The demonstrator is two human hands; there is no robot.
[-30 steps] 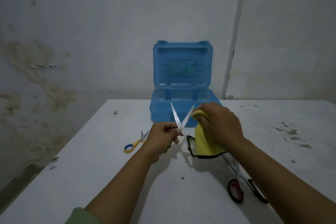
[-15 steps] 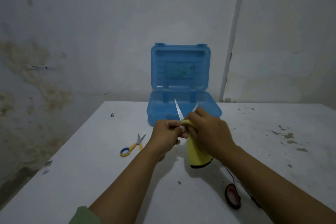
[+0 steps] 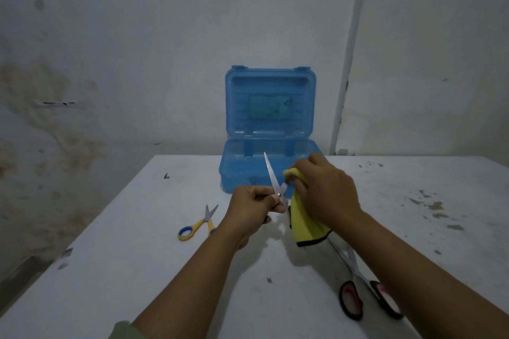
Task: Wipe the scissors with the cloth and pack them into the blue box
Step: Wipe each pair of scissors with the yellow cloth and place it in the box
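Observation:
My left hand (image 3: pixel 252 205) grips a pair of scissors (image 3: pixel 271 176) by the handles, blades spread and pointing up. The left blade stands bare; the right blade is covered by the yellow cloth (image 3: pixel 304 224), which my right hand (image 3: pixel 326 191) pinches around it. The cloth hangs down below my right hand. Behind both hands stands the blue box (image 3: pixel 242 170), its lid upright and open. Yellow-and-blue scissors (image 3: pixel 199 224) lie on the table to the left. Black-and-red scissors (image 3: pixel 355 292) lie at the lower right, partly under my right forearm.
The white table (image 3: pixel 137 228) has dirt specks and stains on its right side (image 3: pixel 432 203). A stained wall stands close behind the box. A white pipe (image 3: pixel 348 63) runs down the wall right of the box.
My right hand slid the cloth down the right blade toward the pivot, then back up it. The left hand kept holding the scissors almost still.

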